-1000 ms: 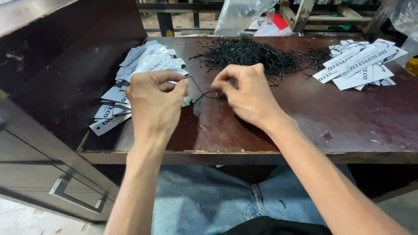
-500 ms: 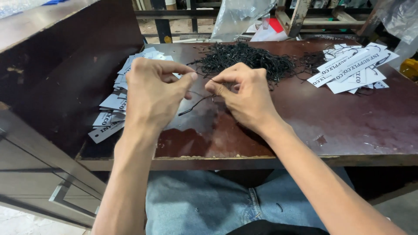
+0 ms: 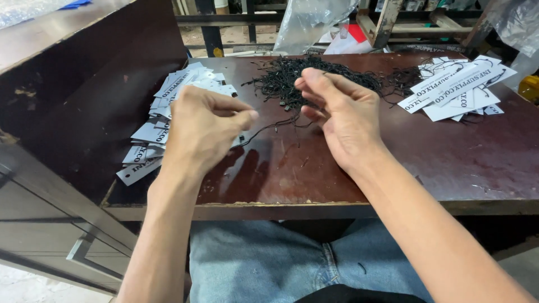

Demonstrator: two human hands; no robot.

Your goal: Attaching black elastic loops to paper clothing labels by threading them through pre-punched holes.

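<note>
My left hand (image 3: pixel 202 126) is raised over the dark brown table (image 3: pixel 348 168), fingers pinched on a white paper tag mostly hidden behind it, and a thin black string (image 3: pixel 269 126) runs from it. My right hand (image 3: pixel 342 115) hovers to the right, fingers curled, pinching the other end of that string beside the heap of black strings (image 3: pixel 314 78). A pile of white tags (image 3: pixel 163 112) lies under and left of my left hand.
A second spread of white printed tags (image 3: pixel 460 90) lies at the table's far right. A clear plastic bag (image 3: pixel 314 22) and wooden frames stand behind the table. A dark cabinet wall (image 3: pixel 73 101) with a metal handle (image 3: pixel 84 252) is at the left. My jeans show below the table edge.
Both hands have lifted off the table and drawn slightly apart, pulling the black string taut between them. The camera view tilted a little.
</note>
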